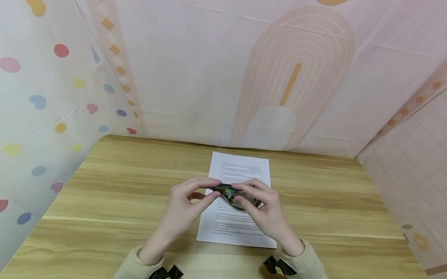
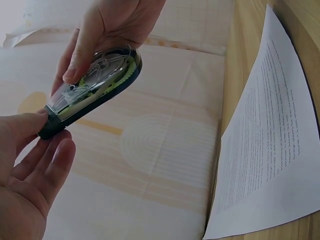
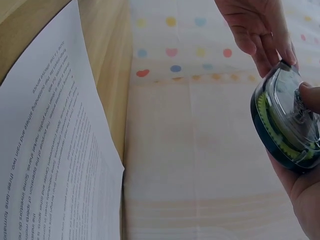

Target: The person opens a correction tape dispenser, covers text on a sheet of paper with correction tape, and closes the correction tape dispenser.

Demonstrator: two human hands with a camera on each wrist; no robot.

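Observation:
A correction tape dispenser (image 1: 230,194) with a clear casing and green gears inside is held above a printed sheet of paper (image 1: 235,227). My right hand (image 1: 266,205) grips its wide body, the thumb lying on the clear side. At the narrow end, my left hand (image 1: 183,204) pinches the dark tip piece (image 2: 52,125) between thumb and fingers. The left wrist view shows the dispenser slanting, its narrow end lower. In the right wrist view the rounded end of the dispenser (image 3: 282,122) faces the camera, and the left fingertips touch its far end.
The paper lies flat on a wood-grain table (image 1: 136,191). Patterned cloth (image 1: 191,75) hangs along the table's back, and more cloth stands at the left and right sides. Dark wrist devices (image 1: 165,276) sit at both sleeves.

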